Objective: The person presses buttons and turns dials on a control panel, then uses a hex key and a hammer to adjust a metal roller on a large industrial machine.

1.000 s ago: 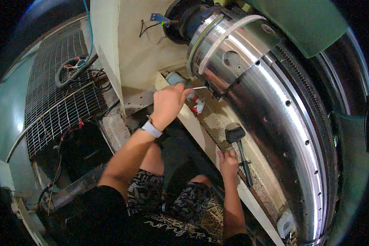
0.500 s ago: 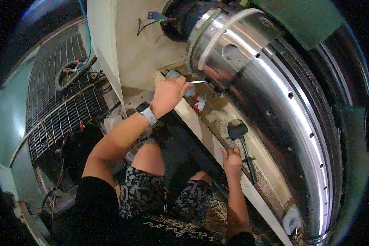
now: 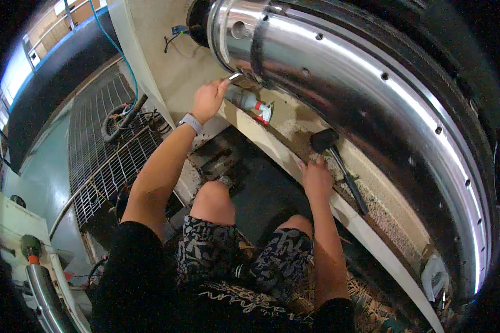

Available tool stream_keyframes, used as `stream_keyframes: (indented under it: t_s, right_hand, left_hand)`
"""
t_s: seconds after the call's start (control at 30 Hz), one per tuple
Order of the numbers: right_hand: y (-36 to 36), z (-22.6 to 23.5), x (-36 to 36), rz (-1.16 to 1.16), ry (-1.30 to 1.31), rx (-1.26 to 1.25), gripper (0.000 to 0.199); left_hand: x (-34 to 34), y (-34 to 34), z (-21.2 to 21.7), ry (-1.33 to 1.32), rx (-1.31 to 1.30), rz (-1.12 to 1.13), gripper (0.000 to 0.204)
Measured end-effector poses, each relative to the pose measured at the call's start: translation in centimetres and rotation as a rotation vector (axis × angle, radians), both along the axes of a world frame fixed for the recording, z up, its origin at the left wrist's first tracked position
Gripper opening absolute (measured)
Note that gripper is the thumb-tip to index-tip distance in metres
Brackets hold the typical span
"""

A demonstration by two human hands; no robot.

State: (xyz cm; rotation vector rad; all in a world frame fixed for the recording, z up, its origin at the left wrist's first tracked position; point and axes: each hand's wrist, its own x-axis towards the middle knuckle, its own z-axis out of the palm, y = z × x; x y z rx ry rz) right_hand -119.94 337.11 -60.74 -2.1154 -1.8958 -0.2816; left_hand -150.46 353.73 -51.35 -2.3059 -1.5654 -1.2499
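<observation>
My left hand [image 3: 208, 101], with a watch band at its wrist, is closed around a short shiny metal tool [image 3: 235, 76]. The tool's tip is up against the lower edge of a large polished metal cylinder [image 3: 339, 69], near its left end. The fist hides the rest of the tool, so its kind cannot be made out. My right hand [image 3: 318, 178] rests on the cream ledge [image 3: 286, 152], thumb apart from the fingers, with nothing visible in it. Just beyond it lies a black-headed mallet [image 3: 347, 177].
A spray bottle [image 3: 243, 100] with a white and red trigger lies in the trough below the cylinder. Rows of holes run along the cylinder. A metal grating [image 3: 108, 161] with a dark coiled hose [image 3: 115, 125] is at the left. Wood shavings [image 3: 372, 294] litter the lower right.
The view has shifted, showing more of the cylinder and the spray bottle. My left hand still holds the metal tool at the cylinder, now angled upward. The right hand remains by the ledge.
</observation>
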Motion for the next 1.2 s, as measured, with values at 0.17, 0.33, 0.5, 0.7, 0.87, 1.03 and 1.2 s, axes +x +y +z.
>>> stream_keyframes:
  t_s: [0.17,0.33,0.5,0.7,0.87,1.03,1.2]
  right_hand:
    - [0.9,0.0,1.3,0.022,0.009,-0.024,0.044]
    - [-0.1,-0.3,2.4,0.066,-0.04,-0.094,0.045]
    - [-0.3,-2.1,3.4,0.125,-0.119,0.122,0.043]
    - [-0.5,-1.4,2.8,0.181,0.092,0.148,0.033]
    - [-0.1,-2.1,3.4,0.148,0.049,0.176,0.037]
    - [-0.1,-1.7,3.0,0.109,0.026,0.066,0.038]
    - [-0.3,-1.7,3.2,0.157,-0.008,0.207,0.036]
  left_hand:
    - [3.3,-2.8,0.5,-0.12,-0.163,0.124,0.053]
    - [15.5,-7.5,1.3,-1.556,-0.56,-0.433,0.029]
    - [14.8,-6.3,4.3,-1.384,-0.785,-0.396,0.023]
    - [9.7,-5.6,5.7,-1.322,-0.826,-0.303,0.004]
    - [8.3,-6.3,6.5,-1.173,-0.802,-0.399,0.005]
    - [6.1,-8.1,5.2,-1.179,-0.571,-0.403,0.012]
    - [5.1,-7.3,5.2,-0.962,-0.057,-0.411,0.014]
